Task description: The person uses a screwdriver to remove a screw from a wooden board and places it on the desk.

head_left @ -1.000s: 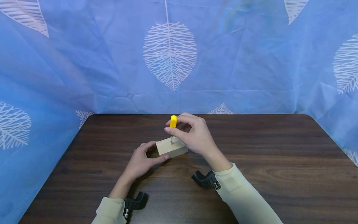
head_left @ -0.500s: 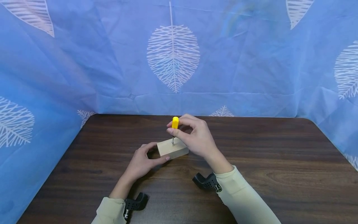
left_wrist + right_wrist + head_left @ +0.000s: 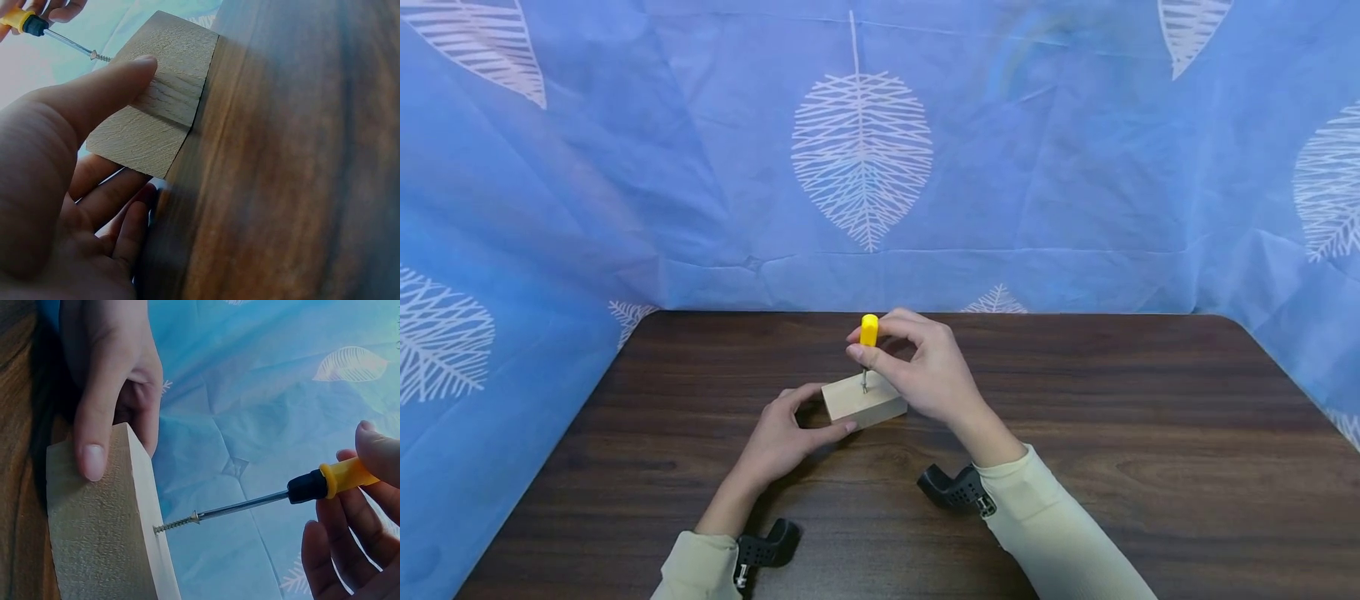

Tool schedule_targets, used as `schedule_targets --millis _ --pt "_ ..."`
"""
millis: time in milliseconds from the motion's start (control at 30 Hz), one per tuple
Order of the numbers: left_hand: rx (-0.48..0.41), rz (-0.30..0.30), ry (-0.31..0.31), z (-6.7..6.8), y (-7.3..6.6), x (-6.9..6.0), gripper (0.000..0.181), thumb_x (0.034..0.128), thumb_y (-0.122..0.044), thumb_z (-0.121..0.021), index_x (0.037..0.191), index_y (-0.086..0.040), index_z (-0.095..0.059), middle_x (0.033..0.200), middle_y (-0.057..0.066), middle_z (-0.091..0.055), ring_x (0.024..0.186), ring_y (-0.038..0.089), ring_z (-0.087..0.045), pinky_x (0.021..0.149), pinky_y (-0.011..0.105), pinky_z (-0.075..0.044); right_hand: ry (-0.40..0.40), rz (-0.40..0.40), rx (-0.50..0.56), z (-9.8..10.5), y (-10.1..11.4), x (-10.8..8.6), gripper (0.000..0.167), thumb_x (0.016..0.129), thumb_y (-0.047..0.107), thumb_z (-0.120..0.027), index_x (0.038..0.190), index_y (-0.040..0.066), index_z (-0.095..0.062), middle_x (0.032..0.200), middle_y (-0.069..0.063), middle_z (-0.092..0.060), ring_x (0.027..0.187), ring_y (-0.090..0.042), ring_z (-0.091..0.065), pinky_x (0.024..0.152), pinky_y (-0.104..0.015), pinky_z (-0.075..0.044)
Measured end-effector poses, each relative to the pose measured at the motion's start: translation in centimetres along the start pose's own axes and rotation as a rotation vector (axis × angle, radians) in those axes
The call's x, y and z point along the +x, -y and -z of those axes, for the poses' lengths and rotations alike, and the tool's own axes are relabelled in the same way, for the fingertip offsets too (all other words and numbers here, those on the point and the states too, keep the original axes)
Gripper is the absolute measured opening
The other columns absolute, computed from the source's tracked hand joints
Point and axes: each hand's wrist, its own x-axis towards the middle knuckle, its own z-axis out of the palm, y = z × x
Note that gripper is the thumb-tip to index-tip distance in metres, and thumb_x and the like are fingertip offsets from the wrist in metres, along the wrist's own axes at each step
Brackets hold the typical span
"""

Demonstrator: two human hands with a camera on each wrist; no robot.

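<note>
Slight drift of the head view; little else has visibly moved

The left hand (image 3: pixel 781 440) grips the left end of the block (image 3: pixel 859 408), thumb on the near side, its other fingers mostly hidden behind the wood in the head view. The block lies on the bench (image 3: pixel 1097 400), its right end partly covered by the right hand (image 3: pixel 934 367). A screw (image 3: pixel 178 524) stands on its upper face, much of the thread bare; how deep the tip sits, I cannot tell. The driver (image 3: pixel 306 487) meets the screw's head. The right fingers and thumb pinch its yellow handle, half hidden there and cut off in the left wrist view.
</note>
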Motion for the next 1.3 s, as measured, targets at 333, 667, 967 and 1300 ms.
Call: schedule_targets --millis 333,667,967,1300 --pt "0.000 0.017 -0.005 0.08 0.12 -0.32 0.061 0.0866 -0.051 -0.089 0.141 -0.029 -0.070 0.135 0.002 -0.067 0.125 0.026 -0.058 0.107 0.058 -0.047 0.004 0.013 -0.003 -0.35 0.02 0.08 0.010 0.098 0.025 -0.083 0.107 0.022 -0.084 0.106 0.009 -0.075 0.095 -0.013 -0.068 0.085 -0.038 -0.060" --pt "0.013 0.017 -0.009 -0.13 0.01 -0.19 0.059 0.0875 -0.050 -0.089 0.139 -0.028 -0.071 0.135 0.003 -0.068 0.126 0.027 -0.057 0.109 0.061 -0.045 0.006 0.032 0.006 -0.16 0.02 0.04 0.011 0.098 0.024 -0.082 0.108 0.018 -0.084 0.105 0.007 -0.075 0.094 -0.014 -0.068 0.085 -0.040 -0.060" --pt "0.025 0.029 -0.003 -0.01 -0.22 -0.06 0.062 0.0869 -0.052 -0.089 0.141 -0.028 -0.070 0.137 0.003 -0.067 0.126 0.028 -0.057 0.108 0.060 -0.046 -0.010 0.036 -0.002 -0.02 0.10 -0.11 0.012 0.098 0.024 -0.082 0.108 0.018 -0.084 0.105 0.006 -0.076 0.094 -0.013 -0.068 0.084 -0.036 -0.059" --pt "0.008 0.022 0.002 0.03 -0.15 -0.12 0.060 0.0876 -0.049 -0.089 0.140 -0.028 -0.070 0.137 0.004 -0.067 0.129 0.029 -0.057 0.111 0.063 -0.044 -0.010 0.028 -0.017 -0.11 0.16 -0.10 0.014 0.098 0.024 -0.082 0.110 0.015 -0.084 0.103 0.003 -0.075 0.092 -0.014 -0.068 0.081 -0.034 -0.058"
